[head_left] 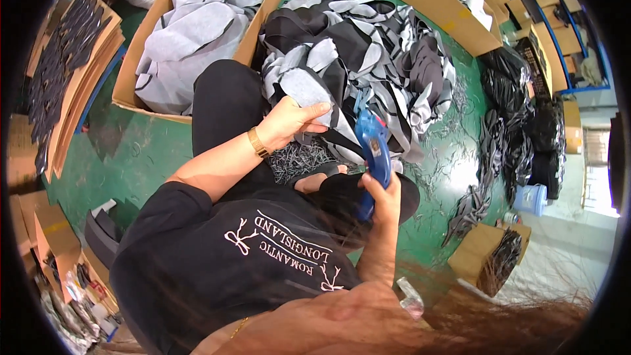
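My left hand [292,122] is closed on the edge of a grey fabric piece [305,87] with dark trim, thumb on top. In my right hand [386,195] is a blue handheld electric cutter [373,146], its head pointing away from me. The cutter's tip is close to the right of the held fabric; whether it touches the cloth I cannot tell. Just beyond both hands lies a large heap of grey and black fabric pieces [358,46]. Thin dark cut strips [296,162] are piled on the floor below my left hand.
An open cardboard box [264,23] of grey fabric stands at the far left. Another carton [453,29] is at the far right, near black plastic bags [509,85]. Stacked cardboard [92,85] lines the left side. Loose scraps litter the green floor [453,158].
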`<state>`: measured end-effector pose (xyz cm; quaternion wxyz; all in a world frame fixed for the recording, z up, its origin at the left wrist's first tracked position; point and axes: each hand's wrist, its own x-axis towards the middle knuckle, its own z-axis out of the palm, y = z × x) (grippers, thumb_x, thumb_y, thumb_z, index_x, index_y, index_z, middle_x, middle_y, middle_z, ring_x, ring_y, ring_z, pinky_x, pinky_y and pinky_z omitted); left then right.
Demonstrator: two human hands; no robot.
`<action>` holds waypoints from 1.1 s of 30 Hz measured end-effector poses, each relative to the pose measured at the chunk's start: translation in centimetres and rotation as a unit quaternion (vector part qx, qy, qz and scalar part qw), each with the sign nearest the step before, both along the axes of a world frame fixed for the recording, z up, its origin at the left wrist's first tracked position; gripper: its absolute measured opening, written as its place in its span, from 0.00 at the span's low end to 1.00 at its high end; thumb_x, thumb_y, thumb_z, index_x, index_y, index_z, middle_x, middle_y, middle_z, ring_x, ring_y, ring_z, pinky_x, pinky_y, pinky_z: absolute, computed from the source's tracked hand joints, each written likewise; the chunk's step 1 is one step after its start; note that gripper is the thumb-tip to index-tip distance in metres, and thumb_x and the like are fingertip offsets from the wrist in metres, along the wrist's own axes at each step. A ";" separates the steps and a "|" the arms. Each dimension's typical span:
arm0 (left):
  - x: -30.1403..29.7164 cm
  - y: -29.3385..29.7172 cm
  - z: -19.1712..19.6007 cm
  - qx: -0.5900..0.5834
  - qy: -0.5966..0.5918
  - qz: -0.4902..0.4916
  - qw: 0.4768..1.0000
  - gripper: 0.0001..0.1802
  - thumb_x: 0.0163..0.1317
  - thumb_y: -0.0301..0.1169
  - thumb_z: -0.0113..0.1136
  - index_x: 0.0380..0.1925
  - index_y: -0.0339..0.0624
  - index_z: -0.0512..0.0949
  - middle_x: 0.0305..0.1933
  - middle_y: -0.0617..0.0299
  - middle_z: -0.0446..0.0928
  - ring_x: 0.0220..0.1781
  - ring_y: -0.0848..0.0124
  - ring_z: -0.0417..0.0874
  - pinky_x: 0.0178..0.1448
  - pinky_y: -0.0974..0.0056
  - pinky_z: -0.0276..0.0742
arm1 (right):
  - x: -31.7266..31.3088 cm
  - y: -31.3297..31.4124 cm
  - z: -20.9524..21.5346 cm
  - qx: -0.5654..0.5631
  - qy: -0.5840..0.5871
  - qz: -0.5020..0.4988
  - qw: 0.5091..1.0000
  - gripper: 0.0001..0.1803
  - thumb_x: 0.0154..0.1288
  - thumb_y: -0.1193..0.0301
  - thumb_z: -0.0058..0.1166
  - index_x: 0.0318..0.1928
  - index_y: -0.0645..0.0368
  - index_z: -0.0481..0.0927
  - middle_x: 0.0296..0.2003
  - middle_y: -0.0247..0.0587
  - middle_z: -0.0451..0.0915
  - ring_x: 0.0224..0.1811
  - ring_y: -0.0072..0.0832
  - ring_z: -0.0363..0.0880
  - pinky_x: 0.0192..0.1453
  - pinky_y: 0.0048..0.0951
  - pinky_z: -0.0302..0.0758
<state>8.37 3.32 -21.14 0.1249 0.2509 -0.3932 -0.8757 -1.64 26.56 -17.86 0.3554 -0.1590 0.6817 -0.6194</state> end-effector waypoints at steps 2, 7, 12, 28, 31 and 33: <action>-0.3 0.3 0.1 0.008 0.025 0.021 0.999 0.16 0.59 0.30 0.64 0.44 0.35 0.75 0.42 0.60 0.79 0.41 0.69 0.82 0.43 0.65 0.83 | 1.3 0.6 0.4 0.023 -0.008 0.009 1.000 0.18 0.51 0.74 0.60 0.44 0.66 0.75 0.28 0.34 0.76 0.27 0.20 0.74 0.34 0.21 0.69; -0.6 1.0 0.2 0.026 0.046 0.030 0.998 0.12 0.60 0.26 0.61 0.43 0.37 0.75 0.41 0.61 0.79 0.42 0.71 0.82 0.46 0.66 0.81 | 2.8 1.5 -0.3 0.089 0.026 0.041 0.995 0.16 0.52 0.77 0.59 0.42 0.65 0.75 0.27 0.33 0.75 0.25 0.19 0.72 0.31 0.20 0.69; -0.6 1.6 0.8 -0.001 0.046 0.042 0.998 0.11 0.59 0.25 0.61 0.42 0.35 0.76 0.40 0.60 0.79 0.41 0.71 0.82 0.46 0.67 0.81 | 3.0 2.0 -1.2 0.071 0.000 0.014 0.997 0.18 0.51 0.76 0.61 0.44 0.65 0.75 0.25 0.30 0.74 0.25 0.17 0.71 0.30 0.19 0.68; -0.2 1.7 0.6 -0.094 0.026 0.001 0.995 0.11 0.59 0.21 0.59 0.43 0.34 0.77 0.40 0.59 0.80 0.40 0.72 0.82 0.46 0.69 0.80 | 2.2 1.9 -0.9 0.036 -0.020 0.017 0.999 0.16 0.51 0.75 0.61 0.42 0.66 0.75 0.24 0.32 0.75 0.24 0.18 0.72 0.30 0.20 0.68; 0.0 1.4 0.7 -0.127 0.034 -0.022 0.991 0.11 0.58 0.20 0.59 0.42 0.35 0.77 0.40 0.59 0.80 0.39 0.73 0.81 0.46 0.69 0.79 | 2.1 1.8 -0.5 0.040 -0.017 0.025 0.999 0.16 0.50 0.75 0.60 0.41 0.66 0.75 0.24 0.32 0.75 0.24 0.18 0.72 0.30 0.20 0.69; 0.2 1.4 0.6 -0.139 0.046 -0.021 0.989 0.11 0.58 0.21 0.59 0.42 0.35 0.77 0.39 0.60 0.80 0.37 0.74 0.81 0.42 0.70 0.79 | 2.0 2.0 -0.7 0.037 -0.027 0.026 0.999 0.16 0.50 0.75 0.60 0.41 0.66 0.75 0.25 0.32 0.76 0.24 0.18 0.72 0.30 0.21 0.69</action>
